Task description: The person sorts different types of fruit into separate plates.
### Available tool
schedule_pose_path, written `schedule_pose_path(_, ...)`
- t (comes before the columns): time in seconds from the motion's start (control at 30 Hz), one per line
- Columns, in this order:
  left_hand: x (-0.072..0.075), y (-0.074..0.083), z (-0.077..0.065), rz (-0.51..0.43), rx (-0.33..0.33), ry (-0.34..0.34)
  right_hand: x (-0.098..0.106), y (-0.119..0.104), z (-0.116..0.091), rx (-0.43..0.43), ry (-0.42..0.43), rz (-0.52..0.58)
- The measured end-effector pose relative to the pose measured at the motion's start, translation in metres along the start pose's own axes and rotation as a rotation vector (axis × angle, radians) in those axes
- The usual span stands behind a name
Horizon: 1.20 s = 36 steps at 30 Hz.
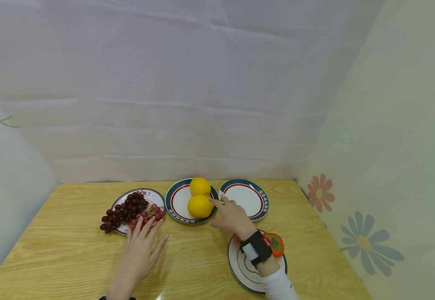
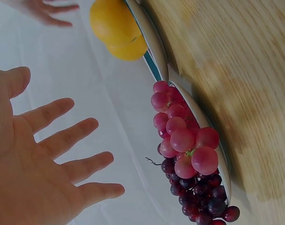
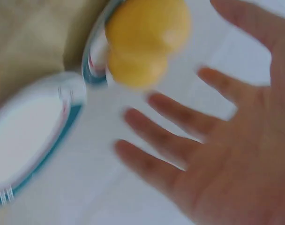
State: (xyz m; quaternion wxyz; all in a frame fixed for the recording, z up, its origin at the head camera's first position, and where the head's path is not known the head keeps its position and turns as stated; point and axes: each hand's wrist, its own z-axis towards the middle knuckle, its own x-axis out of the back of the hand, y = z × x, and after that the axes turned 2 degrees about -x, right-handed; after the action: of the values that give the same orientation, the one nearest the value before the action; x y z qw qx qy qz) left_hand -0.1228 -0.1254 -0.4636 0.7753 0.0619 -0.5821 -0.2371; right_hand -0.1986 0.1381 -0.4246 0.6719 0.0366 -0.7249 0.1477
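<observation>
A pale wooden bench (image 1: 71,250) with a fine straight grain carries four round glazed ceramic plates. The left plate with a thin red-patterned rim (image 1: 157,195) holds a bunch of smooth, glossy grapes (image 1: 127,210), dark purple at one end and lighter pink-red at the other. The middle plate, white with a teal and red band (image 1: 174,202), bears two round, matte yellow-orange citrus fruits (image 1: 200,199) touching each other. A matching banded plate (image 1: 245,198) lies just beside it, and a nearer white plate (image 1: 239,266) holds an orange persimmon-like fruit (image 1: 275,243), partly hidden by the wrist strap. The left hand (image 1: 140,246) lies flat and open with straight, spread fingers, fingertips at the pink grapes, gripping nothing. The right hand (image 1: 232,216) is also open, fingers spread and relaxed, the forefinger reaching to the nearer citrus fruit; whether it touches cannot be told.
</observation>
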Motion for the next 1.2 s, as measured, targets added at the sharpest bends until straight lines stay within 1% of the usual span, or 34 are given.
schedule_pose_path(0.07, 0.000, 0.000, 0.001, 0.003, -0.004, 0.005, 0.009, 0.010, -0.016, -0.043, -0.042, -0.018)
schedule_pose_path(0.13, -0.001, -0.001, 0.001, 0.007, -0.007, 0.006, 0.012, 0.021, -0.030, -0.070, -0.068, -0.034)
schedule_pose_path(0.2, -0.002, -0.001, 0.001, 0.011, -0.008, 0.006, 0.009, 0.032, -0.041, -0.086, -0.076, -0.032)
schedule_pose_path(0.3, -0.002, -0.001, 0.000, 0.015, -0.002, 0.002, -0.001, 0.045, -0.053, -0.091, -0.075, -0.028)
schedule_pose_path(0.47, -0.001, 0.000, -0.002, 0.024, -0.002, 0.003, -0.020, 0.060, -0.062, -0.115, -0.090, -0.004)
schedule_pose_path(0.63, 0.000, 0.000, -0.003, 0.021, -0.006, 0.004, -0.032, 0.068, -0.062, -0.096, -0.061, 0.029)
schedule_pose_path(0.73, 0.001, 0.000, -0.003, 0.020, -0.010, 0.005, -0.029, 0.069, -0.056, -0.095, -0.043, 0.056)
schedule_pose_path(0.8, 0.001, 0.000, -0.003, 0.023, -0.012, 0.006, -0.022, 0.070, -0.049, -0.083, -0.009, 0.069)
schedule_pose_path(0.9, 0.001, 0.000, -0.002, 0.025, -0.015, 0.009, -0.010, 0.074, -0.031, -0.065, 0.075, 0.061)
schedule_pose_path(0.97, 0.002, 0.000, -0.001, 0.024, -0.017, 0.011, -0.004, 0.080, -0.017, -0.074, 0.106, 0.050)
schedule_pose_path(1.03, 0.002, 0.000, -0.001, 0.023, -0.017, 0.010, -0.003, 0.087, -0.001, -0.101, 0.095, 0.038)
schedule_pose_path(1.2, 0.004, 0.001, -0.001, 0.027, -0.004, -0.018, -0.010, 0.101, 0.031, -0.179, -0.004, 0.045)
